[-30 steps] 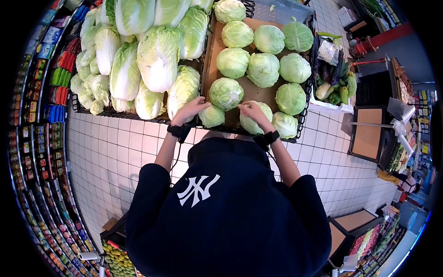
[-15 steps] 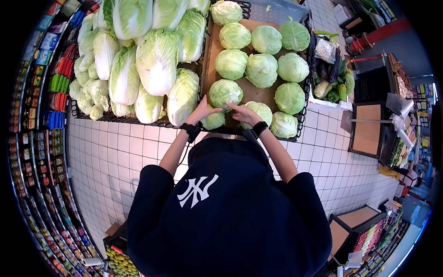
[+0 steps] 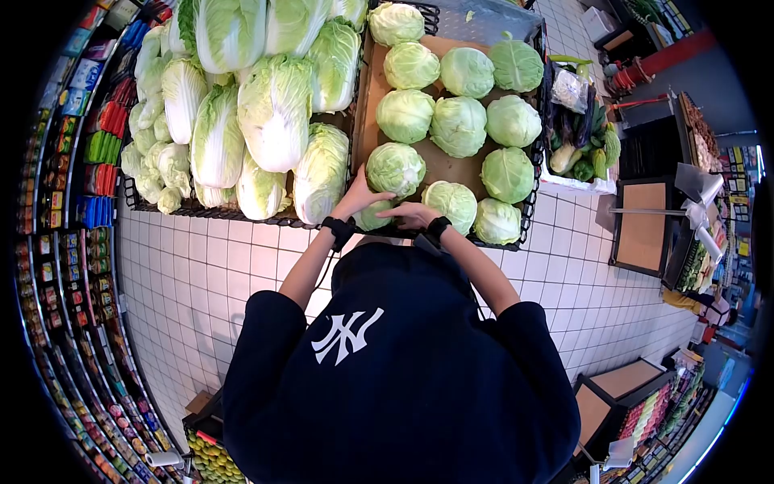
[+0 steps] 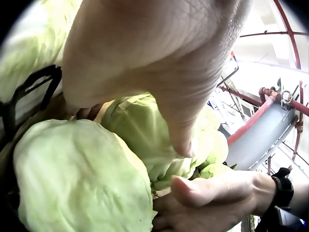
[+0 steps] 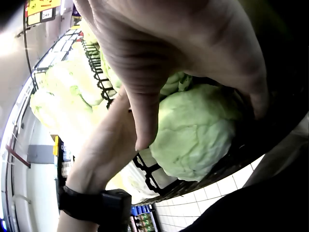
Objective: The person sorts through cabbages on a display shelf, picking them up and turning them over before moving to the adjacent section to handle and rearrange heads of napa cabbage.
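Note:
In the head view, two round green cabbages lie one behind the other at the crate's front, where both hands are. My left hand [image 3: 359,197] grips the rear cabbage [image 3: 395,170] at its near left side. In the left wrist view its thumb lies against that cabbage [image 4: 137,130], its other fingers mostly hidden. My right hand [image 3: 413,214] reaches leftward over the front cabbage [image 3: 373,216], fingers extended. In the right wrist view, thumb and fingers spread on either side of the front cabbage [image 5: 198,133].
More cabbages [image 3: 458,127] sit on the crate's brown cardboard lining [image 3: 439,167]. Left of a black divider, Chinese cabbages [image 3: 276,113] are piled high. The crate's black rim [image 3: 516,242] runs close to the body. A box of mixed vegetables [image 3: 582,145] stands to the right.
My left hand has moved onto the rear cabbage's side. The right hand has shifted left, off the cabbage to the right and over the front cabbage.

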A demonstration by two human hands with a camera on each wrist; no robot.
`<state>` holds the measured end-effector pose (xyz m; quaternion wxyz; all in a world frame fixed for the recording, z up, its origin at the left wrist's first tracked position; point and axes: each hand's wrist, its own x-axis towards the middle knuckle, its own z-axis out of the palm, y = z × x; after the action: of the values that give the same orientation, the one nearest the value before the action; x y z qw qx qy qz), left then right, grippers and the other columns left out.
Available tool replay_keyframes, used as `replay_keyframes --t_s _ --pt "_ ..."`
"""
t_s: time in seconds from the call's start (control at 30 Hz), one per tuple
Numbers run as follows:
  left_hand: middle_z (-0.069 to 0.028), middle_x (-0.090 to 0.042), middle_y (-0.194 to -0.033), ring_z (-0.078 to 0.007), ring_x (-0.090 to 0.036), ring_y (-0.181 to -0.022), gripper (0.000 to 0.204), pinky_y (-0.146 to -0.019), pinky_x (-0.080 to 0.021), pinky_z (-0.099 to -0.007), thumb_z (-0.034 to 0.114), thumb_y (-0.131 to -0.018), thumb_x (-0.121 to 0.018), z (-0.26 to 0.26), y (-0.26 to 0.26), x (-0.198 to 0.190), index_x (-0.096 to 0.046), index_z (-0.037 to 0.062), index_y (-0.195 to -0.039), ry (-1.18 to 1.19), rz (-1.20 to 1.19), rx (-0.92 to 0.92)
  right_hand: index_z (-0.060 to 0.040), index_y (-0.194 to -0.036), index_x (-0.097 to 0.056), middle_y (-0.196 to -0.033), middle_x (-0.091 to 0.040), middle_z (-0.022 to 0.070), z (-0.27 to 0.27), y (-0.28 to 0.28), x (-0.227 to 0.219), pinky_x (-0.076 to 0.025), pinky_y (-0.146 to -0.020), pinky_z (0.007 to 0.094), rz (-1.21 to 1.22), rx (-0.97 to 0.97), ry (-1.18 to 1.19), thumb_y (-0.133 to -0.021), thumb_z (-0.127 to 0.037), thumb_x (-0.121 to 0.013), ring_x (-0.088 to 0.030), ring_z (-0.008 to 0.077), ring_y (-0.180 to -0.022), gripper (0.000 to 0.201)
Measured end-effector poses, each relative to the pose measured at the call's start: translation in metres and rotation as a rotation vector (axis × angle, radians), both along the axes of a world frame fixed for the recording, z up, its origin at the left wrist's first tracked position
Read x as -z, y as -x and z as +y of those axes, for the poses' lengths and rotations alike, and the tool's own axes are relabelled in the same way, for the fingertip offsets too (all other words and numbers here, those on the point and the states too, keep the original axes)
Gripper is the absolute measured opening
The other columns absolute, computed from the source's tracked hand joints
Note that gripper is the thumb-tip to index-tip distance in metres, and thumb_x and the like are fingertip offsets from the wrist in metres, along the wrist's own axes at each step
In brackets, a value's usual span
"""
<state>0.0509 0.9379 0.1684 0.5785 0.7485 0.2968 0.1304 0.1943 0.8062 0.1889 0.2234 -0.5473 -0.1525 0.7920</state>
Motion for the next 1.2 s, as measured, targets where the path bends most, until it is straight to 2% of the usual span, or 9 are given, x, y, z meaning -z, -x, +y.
replay_keyframes --t_s 0.03,0.07,0.1,0.2,0.6,0.7,0.9,0.97,1.2 --pt "-0.0242 -0.038 -0.140 -0.0301 -0.040 -0.130 0.123 -0.108 -0.034 -0.0376 0.040 -0.057 -0.090 -0.001 -0.002 -0.001 -0.014 -0.0066 -0.142 0.014 0.021 -0.032 0.0045 -0.145 -0.018 -0.152 -0.019 0.0199 0.002 0.003 0.008 -0.026 -0.112 0.0428 0.000 0.000 0.000 -0.073 -0.042 -0.081 -0.023 0.0311 -0.140 0.106" --pt "-0.0278 -0.032 -0.143 -0.0333 -0.036 -0.133 0.135 -0.110 -0.031 -0.0387 0.043 -0.053 -0.090 -0.002 -0.005 -0.003 -0.005 -0.0075 -0.145 0.026 0.042 -0.064 0.0029 -0.143 -0.026 -0.147 -0.031 0.0163 0.003 0.006 0.025 -0.031 -0.107 0.0404 0.076 0.042 -0.038 -0.073 -0.042 -0.081 -0.032 0.0269 -0.135 0.099" --pt "-0.0278 -0.032 -0.143 -0.0333 -0.036 -0.133 0.135 -0.110 -0.031 -0.0387 0.043 -0.053 -0.090 -0.002 -0.008 -0.009 -0.005 -0.0075 -0.145 0.025 0.042 -0.062 0.0014 -0.140 -0.034 -0.142 -0.043 0.0126 0.006 0.009 0.028 -0.037 -0.103 0.0381 0.151 0.085 -0.078 -0.073 -0.042 -0.081 -0.042 0.0227 -0.130 0.093" --pt "-0.0248 -0.034 -0.142 -0.0300 -0.037 -0.132 0.138 -0.109 -0.032 -0.0380 0.041 -0.056 -0.091 -0.005 -0.015 -0.014 0.002 -0.0095 -0.144 -0.011 0.063 -0.069 -0.0012 -0.134 -0.045 -0.133 -0.052 0.0088 0.011 0.016 0.012 -0.040 -0.099 0.0339 0.072 0.150 -0.018 -0.075 -0.040 -0.080 -0.047 0.0184 -0.124 0.079" --pt "-0.0179 -0.040 -0.138 -0.0267 -0.042 -0.127 0.125 -0.107 -0.035 -0.0376 0.032 -0.049 -0.094 0.002 -0.024 -0.015 -0.019 -0.0037 -0.143 -0.061 -0.015 -0.109 -0.0020 -0.131 -0.047 -0.124 -0.058 0.0087 0.019 0.022 0.034 -0.051 -0.090 0.0336 0.130 0.243 -0.081 -0.078 -0.025 -0.078 -0.061 0.0195 -0.107 0.065" --pt "-0.0247 -0.037 -0.139 -0.0360 -0.038 -0.129 0.133 -0.107 -0.033 -0.0440 0.039 -0.045 -0.094 0.007 -0.025 -0.006 -0.016 -0.0004 -0.145 -0.006 -0.041 -0.109 -0.0001 -0.129 -0.048 -0.122 -0.059 0.0111 0.014 0.024 0.035 -0.053 -0.088 0.0336 0.148 0.317 -0.266 -0.077 -0.023 -0.079 -0.062 0.0210 -0.104 0.064" --pt "-0.0220 -0.042 -0.136 -0.0330 -0.041 -0.128 0.128 -0.106 -0.035 -0.0416 0.038 -0.046 -0.093 0.011 -0.024 -0.018 -0.021 0.0002 -0.144 0.055 -0.085 -0.103 0.0034 -0.129 -0.046 -0.121 -0.058 0.0131 0.013 0.029 0.040 -0.053 -0.087 0.0345 0.102 0.378 -0.260 -0.075 -0.024 -0.080 -0.062 0.0212 -0.104 0.069" --pt "-0.0157 -0.044 -0.134 -0.0240 -0.044 -0.125 0.116 -0.105 -0.037 -0.0353 0.026 -0.051 -0.093 0.013 -0.024 -0.030 -0.025 -0.0011 -0.141 0.033 -0.021 -0.086 0.0041 -0.128 -0.046 -0.120 -0.059 0.0130 0.012 0.028 0.033 -0.053 -0.087 0.0346 0.115 0.373 -0.240 -0.075 -0.024 -0.080 -0.062 0.0215 -0.104 0.069" --pt "-0.0166 -0.044 -0.135 -0.0247 -0.044 -0.126 0.117 -0.105 -0.037 -0.0355 0.025 -0.052 -0.093 0.023 -0.024 -0.052 -0.024 -0.0024 -0.142 0.057 0.069 -0.050 0.0049 -0.127 -0.047 -0.118 -0.060 0.0138 0.013 0.036 0.012 -0.053 -0.088 0.0378 0.039 0.397 -0.126 -0.072 -0.031 -0.082 -0.063 0.0234 -0.104 0.074"
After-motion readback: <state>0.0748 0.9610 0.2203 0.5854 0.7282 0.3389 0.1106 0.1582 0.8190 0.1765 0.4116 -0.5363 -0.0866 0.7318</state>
